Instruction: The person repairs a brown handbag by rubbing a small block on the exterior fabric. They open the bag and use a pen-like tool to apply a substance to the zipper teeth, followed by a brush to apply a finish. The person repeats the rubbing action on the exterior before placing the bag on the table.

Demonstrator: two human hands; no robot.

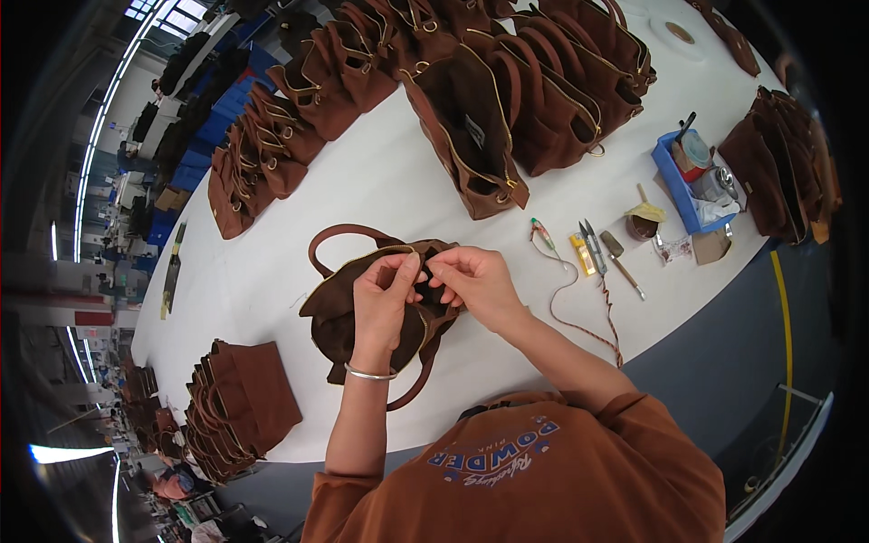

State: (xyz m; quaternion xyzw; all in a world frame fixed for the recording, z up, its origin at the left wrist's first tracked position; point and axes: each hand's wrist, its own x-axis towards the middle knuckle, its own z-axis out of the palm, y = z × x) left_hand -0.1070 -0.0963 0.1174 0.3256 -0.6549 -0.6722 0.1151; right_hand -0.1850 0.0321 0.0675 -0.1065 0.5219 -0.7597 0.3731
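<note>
A brown handbag (337,308) with a gold zip edge lies open on the white table in front of me, one handle to the far side and one toward me. Over its opening, my left hand (385,291) has thumb and fingers pinched together. Close beside it, my right hand (477,282) is pinched too, its fingertips at the bag's zip edge. Whatever is between the fingertips is too small or too covered to make out. The bag's right end is partly hidden behind my hands.
Several brown handbags (466,127) stand along the far side, with more stacked at the near left (244,398) and far right. On the right lie snips (593,246), a yellow box (582,254), a brush-like tool (623,262), a cord (563,299) and a blue bin (679,185).
</note>
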